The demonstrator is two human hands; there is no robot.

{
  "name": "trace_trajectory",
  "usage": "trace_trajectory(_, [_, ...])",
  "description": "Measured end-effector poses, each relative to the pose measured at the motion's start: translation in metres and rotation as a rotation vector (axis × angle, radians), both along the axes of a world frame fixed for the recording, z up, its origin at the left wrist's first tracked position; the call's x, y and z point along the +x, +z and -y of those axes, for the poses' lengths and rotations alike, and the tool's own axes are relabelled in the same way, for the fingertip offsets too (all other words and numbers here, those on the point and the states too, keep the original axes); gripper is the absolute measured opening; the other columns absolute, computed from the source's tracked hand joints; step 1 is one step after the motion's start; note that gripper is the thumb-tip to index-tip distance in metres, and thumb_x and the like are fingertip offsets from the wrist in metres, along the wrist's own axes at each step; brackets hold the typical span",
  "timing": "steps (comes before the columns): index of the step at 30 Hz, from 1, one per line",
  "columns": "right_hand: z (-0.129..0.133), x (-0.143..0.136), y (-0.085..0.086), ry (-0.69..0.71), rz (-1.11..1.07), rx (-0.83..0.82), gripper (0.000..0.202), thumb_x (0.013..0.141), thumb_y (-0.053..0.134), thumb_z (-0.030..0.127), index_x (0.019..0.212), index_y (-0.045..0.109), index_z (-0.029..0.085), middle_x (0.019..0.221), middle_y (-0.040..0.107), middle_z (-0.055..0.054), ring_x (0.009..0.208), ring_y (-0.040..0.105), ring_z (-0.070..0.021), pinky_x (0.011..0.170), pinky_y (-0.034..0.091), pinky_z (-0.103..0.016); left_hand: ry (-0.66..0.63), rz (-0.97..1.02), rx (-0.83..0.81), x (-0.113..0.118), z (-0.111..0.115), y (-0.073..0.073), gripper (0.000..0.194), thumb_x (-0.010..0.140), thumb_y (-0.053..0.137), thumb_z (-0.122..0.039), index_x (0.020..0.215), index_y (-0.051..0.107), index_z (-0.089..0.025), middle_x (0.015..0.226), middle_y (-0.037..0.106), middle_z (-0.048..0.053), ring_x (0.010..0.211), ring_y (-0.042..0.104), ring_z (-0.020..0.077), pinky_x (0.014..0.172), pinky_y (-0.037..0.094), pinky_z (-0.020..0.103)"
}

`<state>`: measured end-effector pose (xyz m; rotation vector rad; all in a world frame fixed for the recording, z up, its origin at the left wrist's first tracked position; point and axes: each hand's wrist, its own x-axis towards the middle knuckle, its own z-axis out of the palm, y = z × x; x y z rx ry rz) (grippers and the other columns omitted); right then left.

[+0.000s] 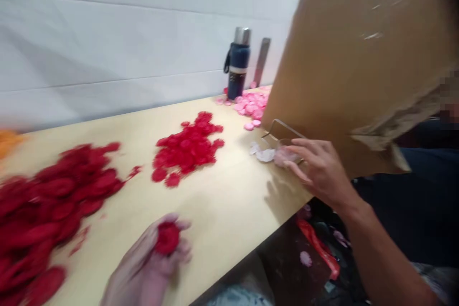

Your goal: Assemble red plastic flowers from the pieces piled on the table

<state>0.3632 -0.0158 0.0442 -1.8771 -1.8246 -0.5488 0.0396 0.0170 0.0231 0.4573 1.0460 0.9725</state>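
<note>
My left hand [150, 258] is closed around a small round red ruffled piece, like a fabric flower [167, 238], over the table's front edge. My right hand [317, 165] reaches to the right side with its fingers apart. Its fingertips are beside a blurred pale pinkish thing [284, 156]; whether they touch it I cannot tell. White crumpled bits [264, 154] lie just left of it, by a thin bent wire [285, 125]. A pile of bright red ruffled pieces [188, 146] is in the middle of the table, and larger dark red discs [60, 196] are heaped at the left.
A large cardboard box [344, 62] leans at the right behind my right hand. At the back stand a blue flask [238, 67] and a grey upright thing [262, 60], with pink pieces [253, 103] around them. Orange material [9, 143] is at far left. A red strip [319, 246] lies below the table.
</note>
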Motion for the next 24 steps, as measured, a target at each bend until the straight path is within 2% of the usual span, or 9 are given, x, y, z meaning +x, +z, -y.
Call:
trace_trajectory(2, [0.000, -0.035, 0.001, 0.213, -0.135, 0.072, 0.022, 0.084, 0.053, 0.027, 0.102, 0.062, 0.018, 0.110, 0.060, -0.012, 0.102, 0.052, -0.0265, 0.090, 0.039, -0.046, -0.073, 0.103, -0.004, 0.008, 0.002, 0.009, 0.020, 0.077, 0.056, -0.021, 0.092, 0.065, -0.011, 0.086, 0.070, 0.014, 0.065, 0.065, 0.0214, 0.062, 0.056, 0.032])
trace_trajectory(5, [-0.002, -0.099, -0.002, 0.561, -0.293, -0.024, 0.025, 0.085, 0.049, 0.024, 0.108, 0.059, 0.019, 0.121, 0.053, -0.012, 0.111, 0.047, -0.0257, 0.093, 0.040, -0.044, -0.111, 0.242, -0.027, 0.015, 0.003, 0.012, 0.027, 0.086, 0.045, -0.026, 0.095, 0.063, -0.009, 0.085, 0.068, 0.014, 0.070, 0.066, 0.0218, 0.068, 0.055, 0.035])
trace_trajectory(8, [-0.007, -0.148, -0.015, 0.742, -0.285, -0.116, 0.026, 0.085, 0.049, 0.026, 0.108, 0.059, 0.017, 0.129, 0.047, -0.013, 0.119, 0.041, -0.0273, 0.094, 0.041, -0.044, -0.044, 0.353, -0.056, 0.014, 0.006, 0.009, 0.029, 0.089, 0.040, -0.026, 0.095, 0.064, -0.010, 0.087, 0.067, 0.011, 0.076, 0.064, 0.0178, 0.070, 0.053, 0.030])
trace_trajectory(12, [-0.013, -0.175, -0.038, 0.761, -0.165, -0.145, 0.034, 0.086, 0.049, 0.033, 0.115, 0.056, 0.017, 0.134, 0.045, -0.013, 0.122, 0.038, -0.0297, 0.093, 0.038, -0.047, -0.004, 0.421, -0.094, 0.009, 0.010, 0.009, 0.023, 0.088, 0.044, -0.025, 0.093, 0.063, -0.014, 0.084, 0.065, 0.005, 0.065, 0.060, 0.0112, 0.050, 0.048, 0.020])
trace_trajectory(16, [-0.011, -0.185, -0.049, 0.802, -0.109, -0.198, 0.041, 0.088, 0.045, 0.036, 0.123, 0.051, 0.016, 0.134, 0.045, -0.012, 0.123, 0.037, -0.0281, 0.095, 0.036, -0.046, 0.008, 0.402, -0.134, 0.004, 0.009, 0.006, 0.022, 0.087, 0.045, -0.027, 0.082, 0.063, -0.016, 0.072, 0.062, 0.002, 0.051, 0.054, 0.0086, 0.036, 0.037, 0.016])
trace_trajectory(18, [-0.009, -0.187, -0.050, 0.813, -0.110, -0.216, 0.041, 0.088, 0.045, 0.038, 0.122, 0.052, 0.017, 0.134, 0.045, -0.012, 0.124, 0.037, -0.0283, 0.095, 0.036, -0.046, 0.032, 0.379, -0.114, 0.001, 0.009, 0.004, 0.025, 0.088, 0.043, -0.029, 0.083, 0.063, -0.015, 0.074, 0.063, 0.004, 0.053, 0.055, 0.0103, 0.037, 0.038, 0.018])
trace_trajectory(20, [-0.009, -0.187, -0.050, 0.805, -0.112, -0.215, 0.037, 0.087, 0.046, 0.037, 0.120, 0.055, 0.021, 0.135, 0.044, -0.012, 0.124, 0.037, -0.0295, 0.093, 0.036, -0.047, 0.070, 0.369, -0.074, -0.002, 0.009, 0.002, 0.029, 0.089, 0.039, -0.030, 0.087, 0.063, -0.014, 0.082, 0.065, 0.007, 0.061, 0.058, 0.0133, 0.045, 0.044, 0.022])
trace_trajectory(22, [-0.010, -0.185, -0.050, 0.764, -0.109, -0.194, 0.033, 0.087, 0.048, 0.035, 0.117, 0.057, 0.024, 0.136, 0.043, -0.013, 0.123, 0.037, -0.0306, 0.092, 0.036, -0.048, 0.125, 0.374, -0.048, -0.004, 0.010, -0.001, 0.030, 0.090, 0.038, -0.029, 0.092, 0.062, -0.013, 0.089, 0.065, 0.009, 0.070, 0.060, 0.0153, 0.054, 0.048, 0.024])
trace_trajectory(24, [-0.011, -0.186, -0.050, 0.717, -0.103, -0.173, 0.032, 0.087, 0.048, 0.033, 0.116, 0.058, 0.024, 0.136, 0.042, -0.015, 0.122, 0.038, -0.0316, 0.092, 0.035, -0.050, 0.156, 0.382, -0.049, -0.005, 0.011, -0.002, 0.028, 0.090, 0.039, -0.028, 0.095, 0.062, -0.013, 0.092, 0.065, 0.009, 0.073, 0.060, 0.0153, 0.056, 0.048, 0.024])
